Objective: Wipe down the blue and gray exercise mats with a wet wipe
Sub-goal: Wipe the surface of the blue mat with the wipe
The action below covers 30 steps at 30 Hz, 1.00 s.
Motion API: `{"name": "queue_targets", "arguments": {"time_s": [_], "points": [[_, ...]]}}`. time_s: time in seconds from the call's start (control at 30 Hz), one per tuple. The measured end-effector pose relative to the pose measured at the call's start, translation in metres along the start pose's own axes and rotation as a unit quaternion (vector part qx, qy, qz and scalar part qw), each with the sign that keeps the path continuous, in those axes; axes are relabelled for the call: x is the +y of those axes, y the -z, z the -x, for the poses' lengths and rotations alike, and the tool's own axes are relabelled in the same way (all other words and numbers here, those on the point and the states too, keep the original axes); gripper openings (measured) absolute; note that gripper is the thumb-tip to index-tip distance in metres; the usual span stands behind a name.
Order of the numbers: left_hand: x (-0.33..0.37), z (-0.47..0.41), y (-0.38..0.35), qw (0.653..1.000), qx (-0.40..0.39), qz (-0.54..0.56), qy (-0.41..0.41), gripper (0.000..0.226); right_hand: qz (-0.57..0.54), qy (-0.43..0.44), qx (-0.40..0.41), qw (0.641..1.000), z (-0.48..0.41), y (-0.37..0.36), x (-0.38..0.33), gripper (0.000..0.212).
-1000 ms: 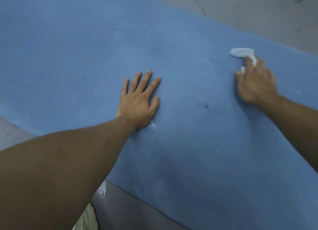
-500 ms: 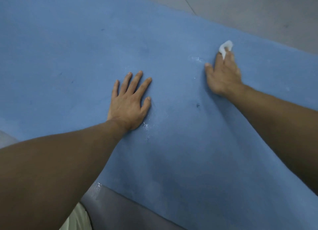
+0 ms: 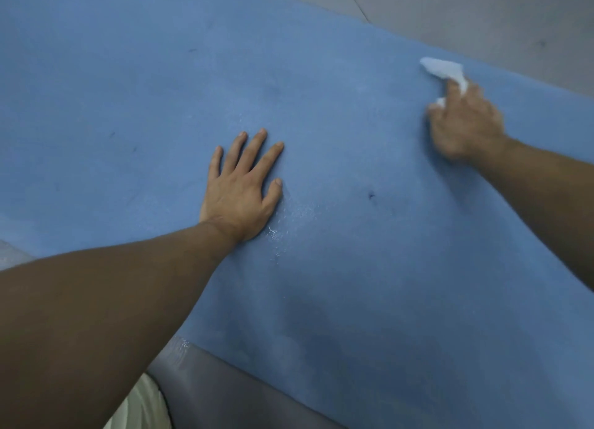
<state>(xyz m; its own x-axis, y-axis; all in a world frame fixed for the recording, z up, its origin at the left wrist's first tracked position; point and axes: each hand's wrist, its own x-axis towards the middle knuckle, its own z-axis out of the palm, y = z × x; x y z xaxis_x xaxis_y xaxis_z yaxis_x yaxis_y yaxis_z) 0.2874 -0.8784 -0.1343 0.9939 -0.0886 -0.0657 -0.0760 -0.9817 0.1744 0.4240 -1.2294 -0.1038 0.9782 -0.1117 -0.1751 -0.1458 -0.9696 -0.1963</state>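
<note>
My left hand (image 3: 239, 192) flat, bracing blue mat (image 3: 353, 268); right hand (image 3: 466, 123) pinching wet wipe (image 3: 442, 68) near far edge — keep strokes overlapping, even pressure, cover that dark spot (image 3: 371, 196)

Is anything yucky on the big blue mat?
A small dark mark on the blue foam exercise mat, between the flat left hand and the right hand gripping a white wet wipe; maybe dirt or a nick.

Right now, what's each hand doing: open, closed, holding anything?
Left hand: open, flat on the blue mat.
Right hand: holding the wet wipe.
</note>
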Motion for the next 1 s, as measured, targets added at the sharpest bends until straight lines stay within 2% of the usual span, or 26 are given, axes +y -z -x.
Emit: {"name": "queue_targets", "arguments": {"time_s": [0.13,0.23,0.27,0.37,0.47,0.57,0.63,0.8,0.9,1.0], "points": [[0.001,0.000,0.001,1.000,-0.004,-0.004,0.001,0.064,-0.011,-0.098,0.017,0.995,0.003,0.004,0.051,0.060],[0.001,0.000,0.002,1.000,-0.005,-0.003,0.002,0.064,-0.032,-0.111,0.008,0.993,0.008,0.000,0.036,0.064],[0.001,0.000,0.002,1.000,-0.004,-0.001,0.001,0.064,-0.039,-0.083,0.003,0.996,0.011,-0.002,0.022,0.066],[0.001,0.000,0.002,1.000,-0.003,0.001,-0.001,0.064,-0.029,0.074,-0.031,0.996,0.035,-0.014,-0.032,0.069],[0.000,0.000,0.000,1.000,0.003,0.004,-0.002,0.064,-0.025,0.163,-0.084,0.983,0.071,-0.029,-0.078,0.068],[-0.002,-0.001,-0.002,1.000,0.009,0.004,-0.003,0.065,0.015,0.260,-0.090,0.961,0.102,-0.042,-0.087,0.066],[-0.002,-0.001,-0.003,1.000,0.011,0.000,-0.004,0.064,0.031,0.280,-0.084,0.956,0.104,-0.040,-0.072,0.066],[-0.002,-0.001,-0.004,1.000,0.009,0.000,-0.005,0.063,0.027,0.143,-0.004,0.989,0.072,-0.015,0.004,0.062],[-0.002,-0.001,-0.004,1.000,0.009,0.004,-0.004,0.064,0.025,0.049,0.004,0.998,0.060,-0.003,0.049,0.060],[-0.002,0.000,-0.003,1.000,0.012,0.004,-0.004,0.064,-0.015,-0.048,-0.001,0.999,0.060,-0.003,0.061,0.061]]}}
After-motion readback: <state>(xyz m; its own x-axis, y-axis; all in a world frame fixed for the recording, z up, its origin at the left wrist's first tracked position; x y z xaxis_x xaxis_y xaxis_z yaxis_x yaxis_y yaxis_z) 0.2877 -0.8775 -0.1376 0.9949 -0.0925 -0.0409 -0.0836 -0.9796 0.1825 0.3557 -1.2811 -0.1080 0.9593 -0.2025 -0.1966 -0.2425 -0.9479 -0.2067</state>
